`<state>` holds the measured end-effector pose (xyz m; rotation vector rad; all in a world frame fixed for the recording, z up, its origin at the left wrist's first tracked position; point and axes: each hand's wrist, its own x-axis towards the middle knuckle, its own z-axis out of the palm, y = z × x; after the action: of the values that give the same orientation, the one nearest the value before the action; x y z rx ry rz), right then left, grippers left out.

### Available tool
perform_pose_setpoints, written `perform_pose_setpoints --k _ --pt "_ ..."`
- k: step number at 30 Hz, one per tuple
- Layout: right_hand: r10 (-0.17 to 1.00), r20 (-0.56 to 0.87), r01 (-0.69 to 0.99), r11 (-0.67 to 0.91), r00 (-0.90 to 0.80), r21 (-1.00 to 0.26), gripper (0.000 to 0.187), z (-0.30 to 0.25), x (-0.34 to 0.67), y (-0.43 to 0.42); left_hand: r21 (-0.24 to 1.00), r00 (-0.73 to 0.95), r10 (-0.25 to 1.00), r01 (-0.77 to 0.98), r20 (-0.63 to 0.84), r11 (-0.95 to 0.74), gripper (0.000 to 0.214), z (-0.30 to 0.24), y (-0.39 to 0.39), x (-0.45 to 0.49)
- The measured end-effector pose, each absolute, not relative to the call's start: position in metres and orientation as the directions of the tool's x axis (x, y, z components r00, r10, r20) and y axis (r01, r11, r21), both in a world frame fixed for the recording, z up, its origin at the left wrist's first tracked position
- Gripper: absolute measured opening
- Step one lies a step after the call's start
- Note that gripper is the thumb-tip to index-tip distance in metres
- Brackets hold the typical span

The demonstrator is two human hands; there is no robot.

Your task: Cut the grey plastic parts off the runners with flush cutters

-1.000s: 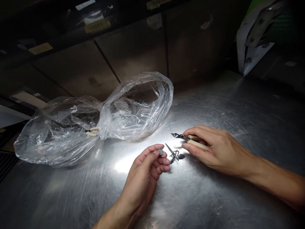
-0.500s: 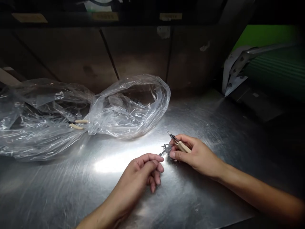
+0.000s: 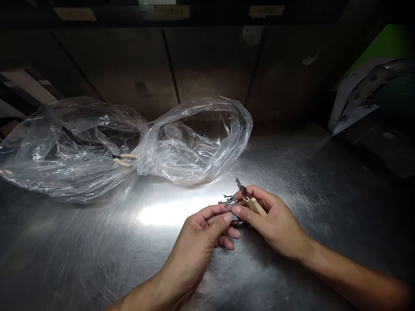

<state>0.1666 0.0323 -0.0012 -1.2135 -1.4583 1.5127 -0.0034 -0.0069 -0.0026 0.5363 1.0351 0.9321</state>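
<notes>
Over the scratched steel table (image 3: 65,242), the left hand (image 3: 202,235) pinches a grey plastic runner (image 3: 229,201) tightly; the right hand (image 3: 275,222) clamps cream-handled side cutters (image 3: 255,206).

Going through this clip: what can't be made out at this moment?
Head view only:
- Grey plastic piece: its lower part is hidden behind the left hand and right hand.
- Cutters: the right hand hides part of the handles; the tips are too small to show whether they touch the piece.
- Clear plastic bag: folds blur the dark shapes inside.
- Labels: too dark and small to read, along the top edge.
</notes>
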Motion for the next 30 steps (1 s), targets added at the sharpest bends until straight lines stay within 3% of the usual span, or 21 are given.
perform_pose_setpoints --k 11,14,17,19,30 --pt "0.917 -0.098 0.101 -0.063 -0.388 -0.993 0.014 -0.002 0.173 0.035 0.662 0.201 0.817 -0.499 -0.540 0.560 0.028 0.005 -0.004 -0.003" --pt "0.906 0.025 0.268 0.150 -0.422 -0.952 0.014 0.002 0.182 0.039 0.680 0.170 0.826 -0.492 -0.537 0.543 0.028 0.005 -0.002 -0.004" --pt "0.840 0.206 0.436 0.452 -0.502 -0.778 0.031 0.004 0.193 0.044 0.697 0.133 0.835 -0.490 -0.534 0.524 0.024 0.005 -0.002 -0.005" --pt "0.800 0.285 0.473 0.555 -0.528 -0.684 0.038 0.003 0.198 0.046 0.701 0.115 0.838 -0.495 -0.534 0.514 0.022 0.005 -0.001 -0.005" --pt "0.835 0.206 0.500 0.483 -0.511 -0.719 0.032 -0.008 0.196 0.047 0.702 0.080 0.858 -0.541 -0.507 0.464 0.019 0.009 -0.001 -0.007"
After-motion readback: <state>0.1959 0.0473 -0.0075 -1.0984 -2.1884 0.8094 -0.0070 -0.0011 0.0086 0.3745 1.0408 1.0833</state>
